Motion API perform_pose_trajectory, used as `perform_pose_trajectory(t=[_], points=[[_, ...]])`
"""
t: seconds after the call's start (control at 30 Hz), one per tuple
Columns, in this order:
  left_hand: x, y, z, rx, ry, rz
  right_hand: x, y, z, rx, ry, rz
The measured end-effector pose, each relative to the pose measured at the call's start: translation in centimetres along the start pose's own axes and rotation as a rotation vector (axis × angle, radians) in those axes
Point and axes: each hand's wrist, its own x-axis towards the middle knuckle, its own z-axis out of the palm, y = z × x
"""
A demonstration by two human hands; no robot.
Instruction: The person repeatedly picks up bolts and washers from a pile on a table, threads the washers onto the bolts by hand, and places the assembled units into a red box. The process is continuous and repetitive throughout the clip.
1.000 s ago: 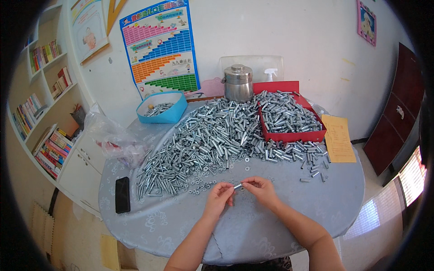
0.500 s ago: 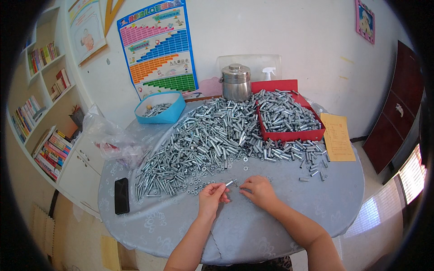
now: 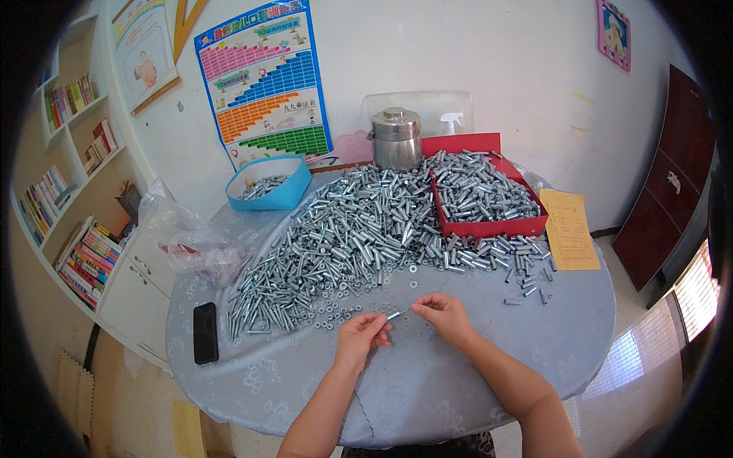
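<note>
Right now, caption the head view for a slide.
Left hand holds silvery metal cylinder, right hand near its end, before heaped silvery metal pieces.

Metal tube [image 3: 393,315] partly hidden in left fingers [image 3: 374,324], 2 arms [image 3: 515,378] cropped below

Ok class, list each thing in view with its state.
Left hand, gripping a metal tube
Right hand, pinched beside the tube, contents unclear
Metal pieces, loosely piled
Red box, open, heaped full
Blue box, open, partly filled
Pot, lid on
Phone, lying flat, screen dark
Plastic bag, crumpled
Spray bottle, upright
</note>
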Motion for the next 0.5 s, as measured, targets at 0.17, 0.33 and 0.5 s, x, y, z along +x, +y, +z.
perform_pose_trajectory(t=[0.17, 0.33, 0.5], points=[[0.1, -0.3, -0.1, -0.011, -0.067, -0.068, 0.1, 0.2, -0.1, 0.095, -0.086, 0.022], [0.2, -0.4, -0.3, -0.043, -0.076, -0.090, -0.2, -0.5, 0.1, 0.053, -0.122, 0.036], [0.1, -0.3, -0.3, -0.075, -0.084, -0.109, -0.4, -1.0, 0.3, -0.001, -0.121, 0.019]])
